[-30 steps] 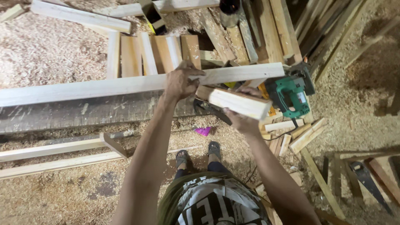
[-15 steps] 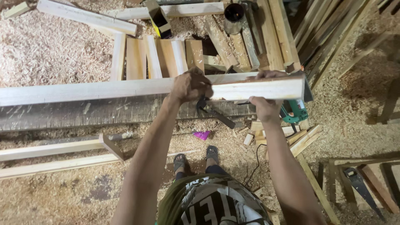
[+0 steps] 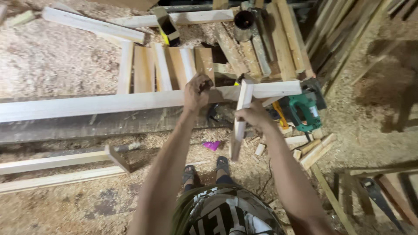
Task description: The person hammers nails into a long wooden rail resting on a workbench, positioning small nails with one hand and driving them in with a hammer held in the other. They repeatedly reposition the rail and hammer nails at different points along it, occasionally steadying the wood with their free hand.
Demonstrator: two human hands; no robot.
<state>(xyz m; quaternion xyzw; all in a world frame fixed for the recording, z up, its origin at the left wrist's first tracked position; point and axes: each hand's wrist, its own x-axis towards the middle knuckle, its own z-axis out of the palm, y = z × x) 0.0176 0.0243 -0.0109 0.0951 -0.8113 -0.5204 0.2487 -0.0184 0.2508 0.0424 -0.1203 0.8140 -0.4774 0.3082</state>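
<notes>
My left hand (image 3: 197, 92) rests closed on top of a long pale wooden plank (image 3: 109, 104) that lies across the work area from the left edge to the right. My right hand (image 3: 254, 116) grips a short pale wood piece (image 3: 241, 119), held nearly upright with its top end against the plank's front edge. A green electric planer (image 3: 303, 109) sits just right of my right hand.
Several boards (image 3: 163, 67) lie side by side behind the plank. A wooden frame (image 3: 61, 167) lies at lower left, a handsaw (image 3: 379, 196) at lower right. Offcuts (image 3: 311, 148) and sawdust cover the floor. More timber (image 3: 278, 39) is stacked at the back right.
My right hand has turned the short wood piece from lying flat along the plank to standing nearly upright. My left hand has stayed on the plank.
</notes>
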